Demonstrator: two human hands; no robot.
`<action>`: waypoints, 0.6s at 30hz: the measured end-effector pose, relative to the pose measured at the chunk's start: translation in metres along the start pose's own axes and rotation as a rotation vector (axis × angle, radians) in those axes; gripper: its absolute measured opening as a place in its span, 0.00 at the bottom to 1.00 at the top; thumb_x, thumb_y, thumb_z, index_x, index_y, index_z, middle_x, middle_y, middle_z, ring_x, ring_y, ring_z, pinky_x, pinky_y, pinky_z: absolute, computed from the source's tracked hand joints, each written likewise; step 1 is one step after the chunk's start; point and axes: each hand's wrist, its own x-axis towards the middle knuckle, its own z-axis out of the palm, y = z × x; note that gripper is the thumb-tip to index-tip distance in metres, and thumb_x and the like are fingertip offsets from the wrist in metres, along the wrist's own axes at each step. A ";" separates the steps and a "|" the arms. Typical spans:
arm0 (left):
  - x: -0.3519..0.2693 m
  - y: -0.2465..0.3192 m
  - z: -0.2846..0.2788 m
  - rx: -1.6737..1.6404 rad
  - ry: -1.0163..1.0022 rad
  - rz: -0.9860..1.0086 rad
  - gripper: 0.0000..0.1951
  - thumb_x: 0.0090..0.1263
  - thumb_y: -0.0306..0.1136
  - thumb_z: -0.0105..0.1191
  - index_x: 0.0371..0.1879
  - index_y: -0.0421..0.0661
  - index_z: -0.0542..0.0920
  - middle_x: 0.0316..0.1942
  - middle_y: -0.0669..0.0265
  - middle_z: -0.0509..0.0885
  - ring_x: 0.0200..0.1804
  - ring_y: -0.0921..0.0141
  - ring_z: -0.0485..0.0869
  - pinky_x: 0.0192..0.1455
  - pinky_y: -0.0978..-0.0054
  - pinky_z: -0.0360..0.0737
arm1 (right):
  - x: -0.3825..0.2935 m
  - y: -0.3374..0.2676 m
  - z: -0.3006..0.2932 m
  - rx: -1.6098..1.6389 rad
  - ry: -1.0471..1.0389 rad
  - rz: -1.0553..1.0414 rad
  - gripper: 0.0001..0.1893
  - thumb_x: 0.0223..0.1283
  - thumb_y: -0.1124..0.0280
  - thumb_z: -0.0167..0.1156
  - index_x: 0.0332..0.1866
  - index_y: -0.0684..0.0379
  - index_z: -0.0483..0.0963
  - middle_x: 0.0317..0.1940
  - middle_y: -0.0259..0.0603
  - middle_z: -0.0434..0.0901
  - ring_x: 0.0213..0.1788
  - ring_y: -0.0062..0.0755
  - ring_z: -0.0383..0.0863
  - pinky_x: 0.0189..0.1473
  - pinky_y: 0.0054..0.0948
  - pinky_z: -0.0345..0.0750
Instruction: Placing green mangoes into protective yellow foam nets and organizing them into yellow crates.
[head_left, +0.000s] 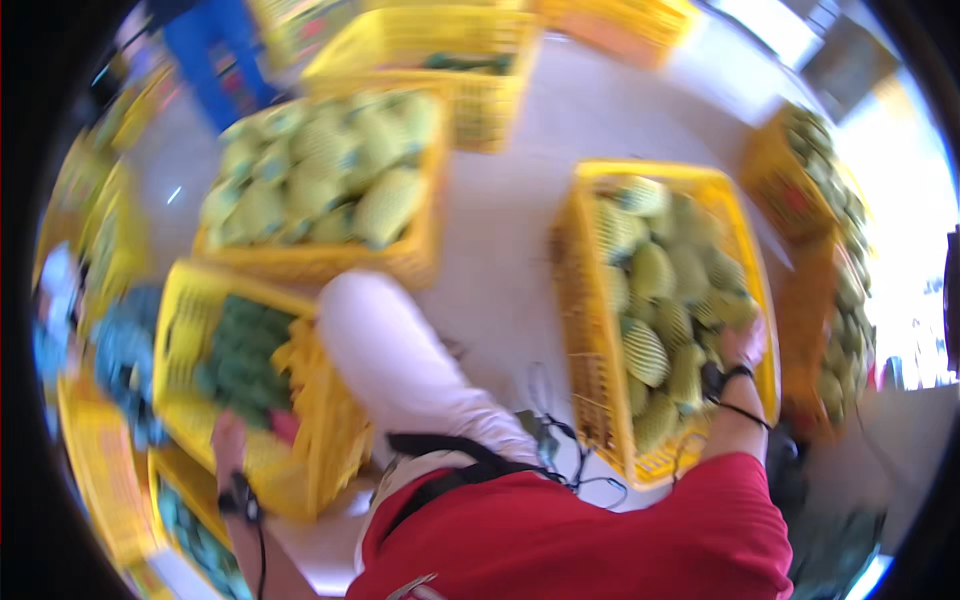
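Note:
My right hand (742, 341) is inside the yellow plastic crate (581, 360) at the right, closed around a yellow-green fruit (739, 311). Under and around it lie several fruits in pale foam net sleeves (652, 274). My left hand (229, 439) is at the near left side of another yellow crate (184, 337); blur hides how its fingers are set. That crate has dark green foam sleeves (247, 356) inside, with a small red thing (284, 426) near my hand and yellow pieces (300, 356) along its right side. Both wrists carry dark bands with cables.
A crate (416, 259) full of sleeved fruit stands ahead on the left, with another crate (487, 112) behind it. Filled crates (795, 176) line the right. Loose cables (577, 457) lie on the floor by my leg. A person in blue trousers (217, 60) stands at the far left.

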 end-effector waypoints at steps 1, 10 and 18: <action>0.015 -0.062 -0.053 0.426 0.214 0.609 0.18 0.64 0.28 0.48 0.54 0.42 0.71 0.27 0.72 0.79 0.22 0.81 0.71 0.22 0.85 0.68 | 0.006 -0.006 0.034 0.004 -0.125 -0.059 0.39 0.44 0.58 0.63 0.64 0.59 0.57 0.59 0.52 0.65 0.61 0.45 0.65 0.60 0.39 0.66; -0.043 -0.016 0.072 0.357 0.331 -0.029 0.22 0.57 0.42 0.58 0.47 0.40 0.76 0.37 0.54 0.82 0.41 0.61 0.81 0.45 0.69 0.76 | 0.014 -0.272 -0.104 0.813 0.097 -0.728 0.24 0.57 0.76 0.53 0.61 0.57 0.64 0.54 0.45 0.71 0.52 0.37 0.73 0.53 0.35 0.71; 0.008 -0.084 0.124 0.146 0.265 -0.073 0.21 0.58 0.40 0.56 0.47 0.39 0.75 0.44 0.50 0.80 0.49 0.55 0.77 0.51 0.64 0.74 | -0.328 -0.584 -0.217 0.935 -1.400 -1.576 0.20 0.54 0.75 0.57 0.54 0.59 0.69 0.46 0.38 0.77 0.44 0.27 0.77 0.44 0.25 0.75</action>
